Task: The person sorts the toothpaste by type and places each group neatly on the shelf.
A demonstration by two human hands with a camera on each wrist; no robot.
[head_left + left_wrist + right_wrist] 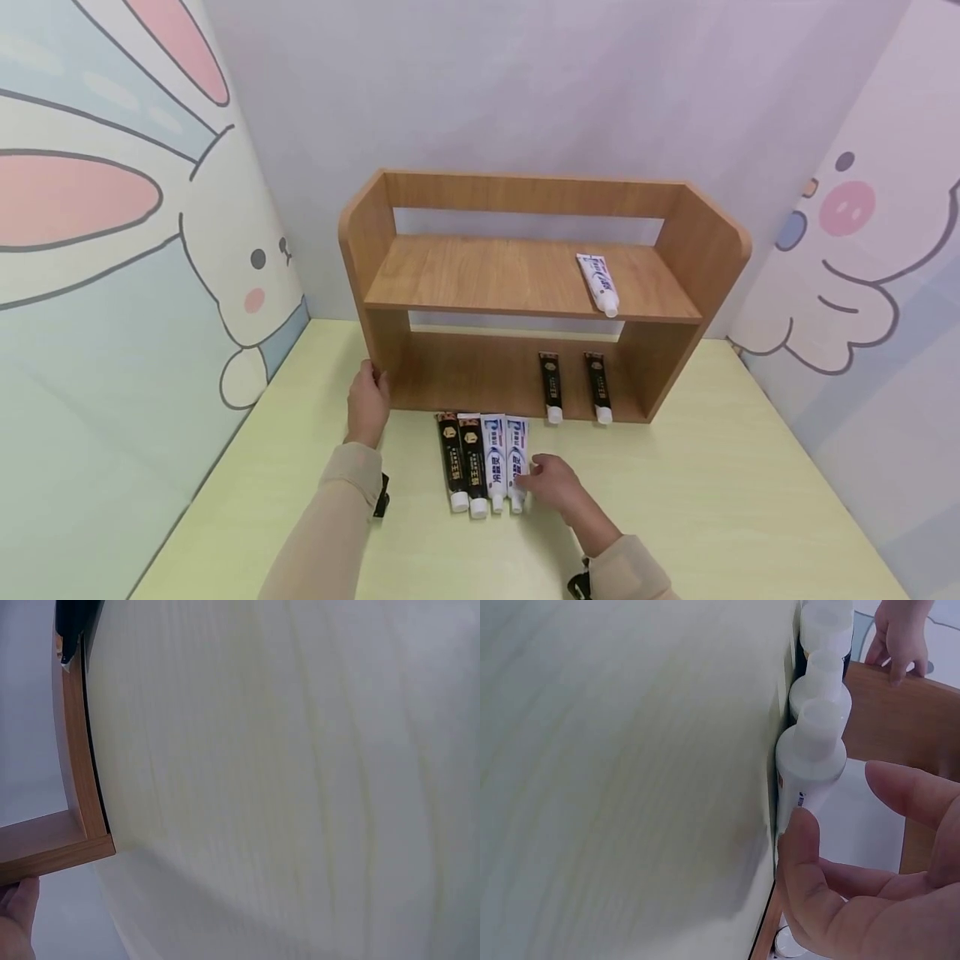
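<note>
My left hand rests against the outer face of the left side panel of a wooden two-tier shelf. In the left wrist view its fingertips meet that board. Low at the front, my right hand touches the side of the rightmost white toothpaste tube, its thumb and fingers spread apart around the cap end in the right wrist view. Left of that tube lie another white toothpaste tube and two black toothpaste tubes, side by side, caps toward me.
On the upper tier lies one white toothpaste tube. Two black tubes lie on the lower tier toward the right, caps at its front edge. The shelf stands on a pale yellow table, with cartoon-printed walls behind and beside it.
</note>
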